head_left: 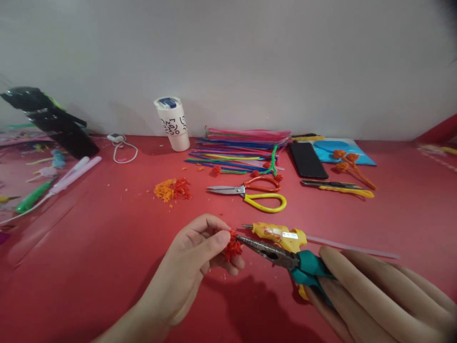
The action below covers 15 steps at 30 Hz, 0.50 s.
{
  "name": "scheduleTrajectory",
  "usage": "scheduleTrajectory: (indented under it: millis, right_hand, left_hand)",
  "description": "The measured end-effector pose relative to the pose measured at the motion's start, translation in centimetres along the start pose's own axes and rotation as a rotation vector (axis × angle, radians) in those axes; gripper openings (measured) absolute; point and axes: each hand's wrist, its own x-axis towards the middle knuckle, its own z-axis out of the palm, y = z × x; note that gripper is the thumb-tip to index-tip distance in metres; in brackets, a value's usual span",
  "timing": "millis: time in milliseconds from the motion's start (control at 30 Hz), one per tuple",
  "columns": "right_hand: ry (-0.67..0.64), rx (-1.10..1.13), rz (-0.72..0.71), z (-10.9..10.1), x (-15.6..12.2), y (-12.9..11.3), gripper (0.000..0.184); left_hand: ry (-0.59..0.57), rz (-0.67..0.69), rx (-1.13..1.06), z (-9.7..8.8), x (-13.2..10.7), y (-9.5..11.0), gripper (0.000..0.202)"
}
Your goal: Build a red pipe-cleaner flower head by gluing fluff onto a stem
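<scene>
My left hand (pixel 193 267) pinches a small red fuzzy pipe-cleaner piece (pixel 233 246) between thumb and fingers, low in the middle of the view. My right hand (pixel 374 295) grips the teal handles of needle-nose pliers (pixel 282 257), whose metal tips touch the red piece. A yellow glue gun (pixel 280 234) lies on the red table (pixel 107 247) just behind the pliers, with a clear glue stick (pixel 352 247) sticking out of its back to the right.
Scissors (pixel 250 191) with orange and yellow handles lie behind the hands, beside a pile of orange and red trimmings (pixel 172 189). Further back are coloured pipe cleaners (pixel 239 150), a white cup (pixel 173 124), a black phone (pixel 307 159), a yellow utility knife (pixel 337 187) and orange pipe-cleaner flowers (pixel 350 164).
</scene>
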Motion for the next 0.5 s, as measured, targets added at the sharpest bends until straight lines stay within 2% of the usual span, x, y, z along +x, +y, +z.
scheduleTrajectory:
  millis: [200, 367, 500]
  right_hand:
    - [-0.049, -0.005, 0.049, -0.1, -0.4, 0.2, 0.016]
    - [-0.038, -0.023, 0.093, -0.3, 0.5, 0.5, 0.007]
    - [-0.002, 0.101, 0.174, -0.1, 0.8, 0.4, 0.009]
  left_hand:
    - [0.015, -0.017, -0.011, -0.1, 0.1, -0.1, 0.010]
    - [0.017, 0.004, -0.049, -0.2, 0.2, -0.1, 0.008]
    - [0.020, 0.056, -0.039, -0.4, 0.3, -0.2, 0.007]
